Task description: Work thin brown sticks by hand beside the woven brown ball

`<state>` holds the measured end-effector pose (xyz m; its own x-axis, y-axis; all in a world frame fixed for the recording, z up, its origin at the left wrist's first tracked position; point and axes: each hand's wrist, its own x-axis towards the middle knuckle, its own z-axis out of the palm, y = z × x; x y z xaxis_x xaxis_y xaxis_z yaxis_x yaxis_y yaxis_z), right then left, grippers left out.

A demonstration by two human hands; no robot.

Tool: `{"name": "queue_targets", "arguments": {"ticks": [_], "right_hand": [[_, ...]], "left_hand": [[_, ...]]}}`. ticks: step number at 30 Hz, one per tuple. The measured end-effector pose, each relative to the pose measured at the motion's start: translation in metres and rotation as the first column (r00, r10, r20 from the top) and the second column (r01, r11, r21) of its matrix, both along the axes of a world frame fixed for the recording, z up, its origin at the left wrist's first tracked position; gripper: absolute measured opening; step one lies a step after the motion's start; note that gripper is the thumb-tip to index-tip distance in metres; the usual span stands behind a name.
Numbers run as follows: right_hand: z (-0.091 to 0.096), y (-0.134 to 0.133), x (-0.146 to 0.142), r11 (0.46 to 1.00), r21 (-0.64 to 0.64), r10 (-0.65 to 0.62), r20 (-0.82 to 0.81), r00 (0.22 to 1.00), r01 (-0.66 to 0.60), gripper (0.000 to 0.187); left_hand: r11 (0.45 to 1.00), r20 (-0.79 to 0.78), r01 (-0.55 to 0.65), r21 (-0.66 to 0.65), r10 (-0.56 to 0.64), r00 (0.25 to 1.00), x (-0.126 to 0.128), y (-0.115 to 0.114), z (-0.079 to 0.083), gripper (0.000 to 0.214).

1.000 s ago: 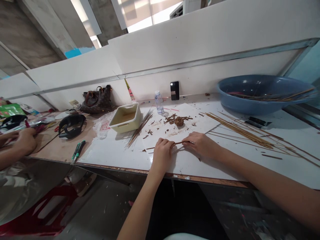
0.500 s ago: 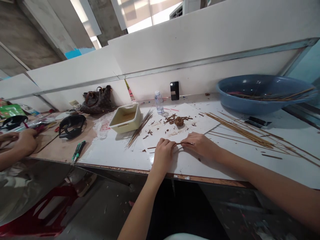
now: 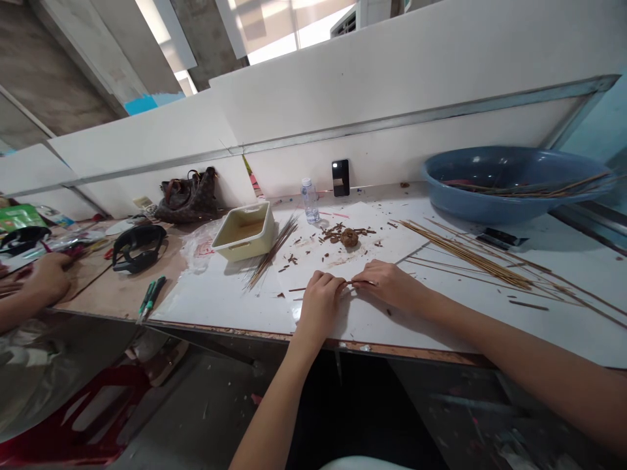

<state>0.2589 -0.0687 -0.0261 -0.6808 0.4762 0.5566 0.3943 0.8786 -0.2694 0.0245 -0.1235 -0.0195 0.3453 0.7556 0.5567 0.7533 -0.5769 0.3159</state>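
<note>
A thin brown stick [image 3: 297,289] lies low over the white tabletop, its free end pointing left. My left hand [image 3: 321,299] is closed on it, fingers bent down over the stick. Close beside it on the right, my right hand [image 3: 386,282] pinches the same stick, with a short length showing between the two hands. Just beyond them sits a brown lump of paste [image 3: 349,238] among small broken brown pieces [image 3: 333,232]. A bundle of thin bare sticks [image 3: 272,254] lies to the left, and a bundle of yellow-brown sticks [image 3: 465,254] to the right.
A cream plastic tub [image 3: 225,247] holds brownish contents. Behind stand a clear bottle [image 3: 310,202] and a phone [image 3: 341,178] against the partition. A large blue basin [image 3: 490,203] with sticks is at right. Green-handled tools [image 3: 153,295] and a co-worker's hand [image 3: 49,279] are at left.
My two hands have drawn very slightly closer together on the stick; otherwise they hold nearly the same place. At the left edge, the co-worker's hands have shifted a little.
</note>
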Motion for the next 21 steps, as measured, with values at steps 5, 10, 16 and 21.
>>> {"name": "queue_targets", "arguments": {"ticks": [5,10,16,21], "right_hand": [[-0.001,0.003,-0.001,1.000,-0.008,-0.008,0.009,1.000,0.008,0.017],[-0.001,0.002,0.001,0.999,-0.034,-0.015,-0.003,1.000,0.015,0.020],[0.007,-0.002,0.003,0.998,-0.059,-0.020,-0.001,1.000,0.020,0.022],[0.008,-0.001,-0.001,0.998,-0.065,0.016,0.052,0.999,-0.013,0.020]], "left_hand": [[1.000,0.002,0.005,-0.005,-0.005,1.000,0.000,-0.001,0.000,0.016],[0.999,-0.009,-0.026,0.028,0.026,1.000,-0.002,-0.001,0.000,0.028],[0.999,0.026,-0.029,0.018,0.028,0.999,-0.003,-0.001,0.001,0.013],[1.000,0.020,-0.009,0.012,0.009,1.000,-0.002,-0.003,0.004,0.012]]}}
